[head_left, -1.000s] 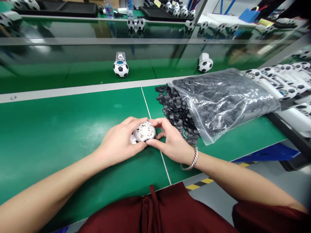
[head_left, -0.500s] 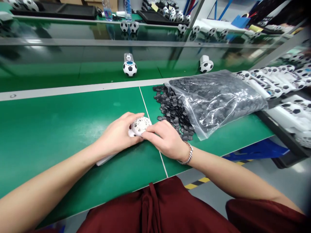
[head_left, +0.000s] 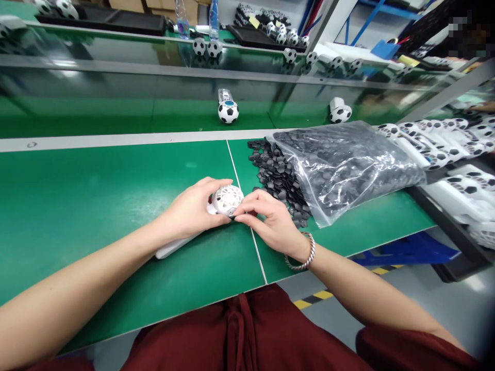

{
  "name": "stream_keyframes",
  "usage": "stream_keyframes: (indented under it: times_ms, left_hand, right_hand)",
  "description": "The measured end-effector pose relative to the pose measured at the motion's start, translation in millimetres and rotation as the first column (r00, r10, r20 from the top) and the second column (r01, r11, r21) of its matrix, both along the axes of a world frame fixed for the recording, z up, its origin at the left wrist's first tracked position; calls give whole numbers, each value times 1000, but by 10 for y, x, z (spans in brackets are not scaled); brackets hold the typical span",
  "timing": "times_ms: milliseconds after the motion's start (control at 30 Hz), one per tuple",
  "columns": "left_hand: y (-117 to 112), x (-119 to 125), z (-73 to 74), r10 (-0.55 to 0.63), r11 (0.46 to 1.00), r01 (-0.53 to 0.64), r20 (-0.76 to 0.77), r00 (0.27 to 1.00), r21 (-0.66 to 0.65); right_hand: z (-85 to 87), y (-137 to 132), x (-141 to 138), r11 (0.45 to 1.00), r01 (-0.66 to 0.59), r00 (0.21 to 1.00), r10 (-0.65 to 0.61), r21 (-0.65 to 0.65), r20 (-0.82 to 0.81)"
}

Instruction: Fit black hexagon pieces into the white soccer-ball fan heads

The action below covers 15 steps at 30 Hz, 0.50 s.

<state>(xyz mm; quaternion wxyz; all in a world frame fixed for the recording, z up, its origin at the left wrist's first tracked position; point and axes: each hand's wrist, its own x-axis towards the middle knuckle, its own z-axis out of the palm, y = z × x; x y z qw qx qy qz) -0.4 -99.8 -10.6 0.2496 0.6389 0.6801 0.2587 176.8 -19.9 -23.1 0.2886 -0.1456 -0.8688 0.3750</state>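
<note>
My left hand (head_left: 191, 208) grips a white handheld fan (head_left: 227, 201) with a soccer-ball-patterned openwork head, its white handle (head_left: 170, 250) running out under my wrist toward the lower left. My right hand (head_left: 270, 219) is pinched against the lower edge of the fan head. A small dark bit shows at those fingertips, too small to identify. Just beyond that hand lies a heap of black pentagonal and hexagonal patches (head_left: 276, 178), spilling from a clear plastic bag (head_left: 344, 170) full of the same pieces.
The hands work on a green table (head_left: 77, 206) with a grey strip along its far side. Beyond it stands a glass shelf holding ball-headed fans (head_left: 228, 111). Several white fan bodies (head_left: 436, 147) are stacked at the right end.
My right hand has drawn back from the top of the fan head to its lower edge. The fan has turned, with its handle now showing at the lower left. The view has shifted slightly.
</note>
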Motion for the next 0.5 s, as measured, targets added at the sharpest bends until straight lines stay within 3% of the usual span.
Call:
stream_keyframes:
  times_ms: [367,500]
  left_hand:
    - [-22,32,41,5,1000,-5,-54,999,13]
    - [-28,39,61,3,1000,-2,-84,996,11]
  right_hand:
    - [-41,-10,-41,991,65,998,-64,-120,16]
    - [-76,8,-77,967,107,993,-93,-232,70]
